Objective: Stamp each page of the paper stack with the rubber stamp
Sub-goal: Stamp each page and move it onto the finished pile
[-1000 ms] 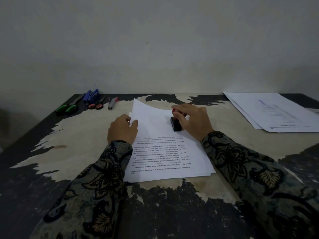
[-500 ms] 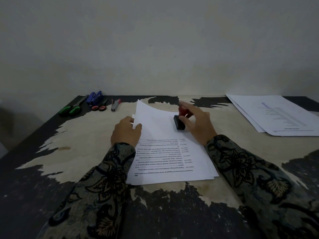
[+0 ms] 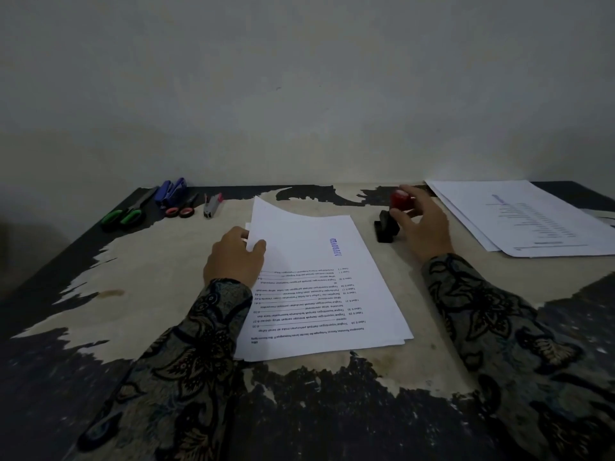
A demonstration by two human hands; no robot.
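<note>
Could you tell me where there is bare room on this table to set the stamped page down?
Bare table lies left of the paper stack, below the scissors. A narrower patch lies between stack and right-hand pile, partly taken by the rubber stamp. Far-left corner is crowded.

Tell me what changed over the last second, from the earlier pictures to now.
The right hand lifted the rubber stamp off the top page and carried it right, onto the table beside the stack, still gripping it. A blue APPROVED mark now shows where the stamp pressed. The left hand still pinches the page's left edge, and the second paper pile has not moved.
</note>
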